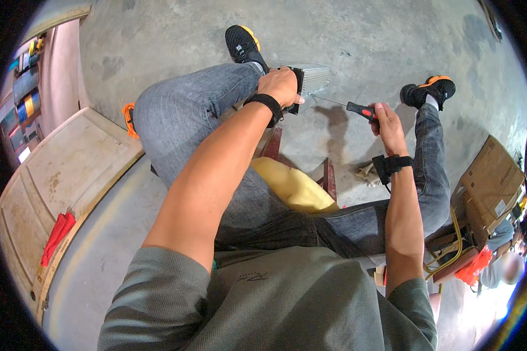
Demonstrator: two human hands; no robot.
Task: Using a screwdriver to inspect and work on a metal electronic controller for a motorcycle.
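My left hand (281, 88) grips the near end of a silver, ribbed metal casing (317, 78) with a dark end plate (299, 82). Its fingers are wrapped round that end, and the thumb shows at the lower side. In my right hand (387, 124) is a screwdriver (360, 109) with a black and red handle. The thin shaft points left, and its tip is at or close to the casing's lower edge; whether they touch I cannot tell. Black straps with small modules circle both wrists.
Below my hands lies a yellow cushion (293, 184) on a dark red wooden frame (330, 178), between my legs. To the left is a worn wooden door panel (76, 169) with a red cloth (58, 238) on it. A cardboard box (493, 182) and another person (500, 266) are at right.
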